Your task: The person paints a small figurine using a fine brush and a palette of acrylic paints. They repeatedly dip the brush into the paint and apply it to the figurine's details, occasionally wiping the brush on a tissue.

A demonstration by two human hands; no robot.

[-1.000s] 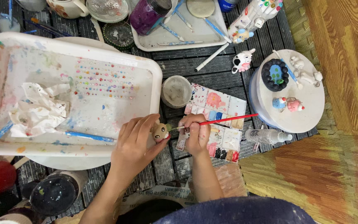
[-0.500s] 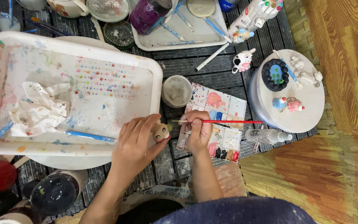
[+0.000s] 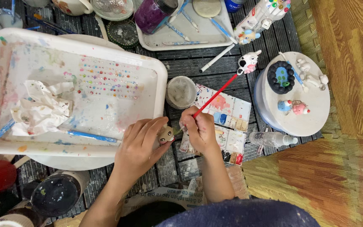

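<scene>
The red-handled paintbrush (image 3: 215,96) is now slanting steeply up and to the right, where half a second ago it was lying almost level across the paint palette (image 3: 225,122), while the two hands are staying close together at the worktop's (image 3: 232,67) near edge. The right hand (image 3: 200,130) is pinching the brush low on its shaft, fingers clenched around it, the bristle end hidden between the hands. The left hand (image 3: 138,149) is gripping a small tan figurine (image 3: 166,134) between thumb and fingertips, holding it just off the corner of a large white tray (image 3: 118,90) that is carrying a crumpled paper towel (image 3: 40,110) and a blue-handled brush (image 3: 91,135). A lidded plastic cup (image 3: 181,91) is sitting between the tray and the palette. To the right, a round white stand (image 3: 316,105) is bearing a dark flower-shaped dish (image 3: 280,77) and several tiny painted figures, with a clear small bottle (image 3: 272,138) lying just beside it. A little cow figurine (image 3: 248,62) is standing near the brush's far tip. A jar of dark water (image 3: 57,195) is resting at lower left.
</scene>
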